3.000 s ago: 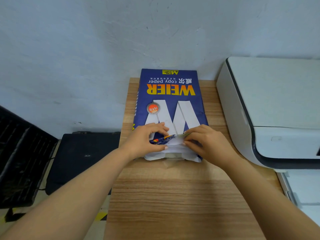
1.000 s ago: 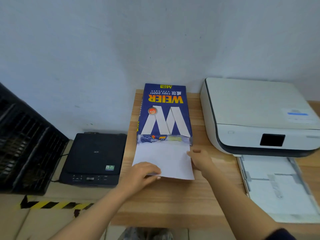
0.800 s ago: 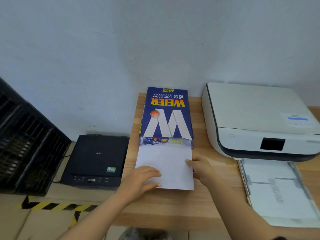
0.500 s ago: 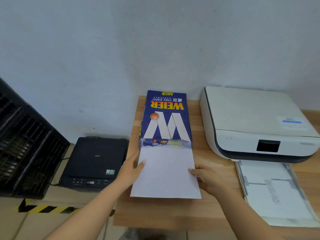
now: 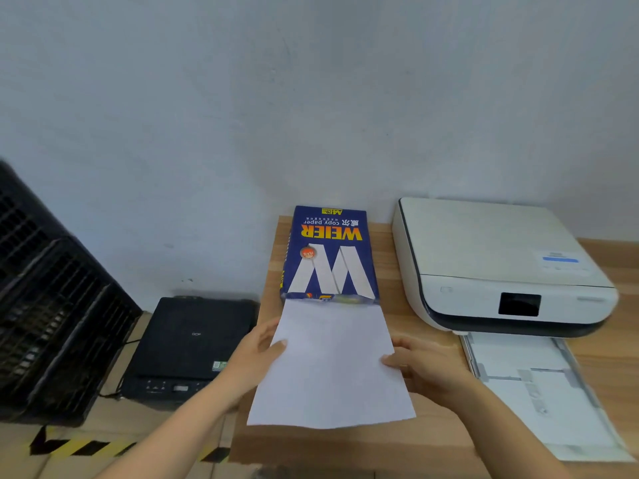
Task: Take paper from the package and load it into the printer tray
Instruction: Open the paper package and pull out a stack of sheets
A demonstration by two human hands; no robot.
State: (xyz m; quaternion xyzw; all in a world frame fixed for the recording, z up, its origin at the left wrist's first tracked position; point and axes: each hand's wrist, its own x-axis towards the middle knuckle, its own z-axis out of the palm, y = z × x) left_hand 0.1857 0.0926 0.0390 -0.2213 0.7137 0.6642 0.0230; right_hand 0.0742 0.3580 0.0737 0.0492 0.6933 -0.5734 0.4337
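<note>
Paper (image 5: pixel 332 364) sits centre frame, its far end inside the blue package (image 5: pixel 328 257) on the wooden table (image 5: pixel 345 447). Left hand (image 5: pixel 257 354) and right hand (image 5: pixel 420 366) pinch its side edges. White printer (image 5: pixel 498 267) and tray (image 5: pixel 543 392) at right; pale wall (image 5: pixel 311 98) behind.

Wooden table (image 5: pixel 397 444): light grain, matt, smooth. On it, blue paper package (image 5: pixel 328 257) with glossy printed wrapper, torn open at its near end. White paper (image 5: pixel 332 368) coming out of that end, matt and smooth, held at both side edges by bare left hand (image 5: pixel 257 354) and right hand (image 5: pixel 420 366). Right of package, printer (image 5: pixel 491 264): white plastic, satin finish, dark glossy screen. Printer tray (image 5: pixel 539 392) in front of it, pale plastic. Wall (image 5: pixel 311 98) behind package: painted, matt, scuffed.
</note>
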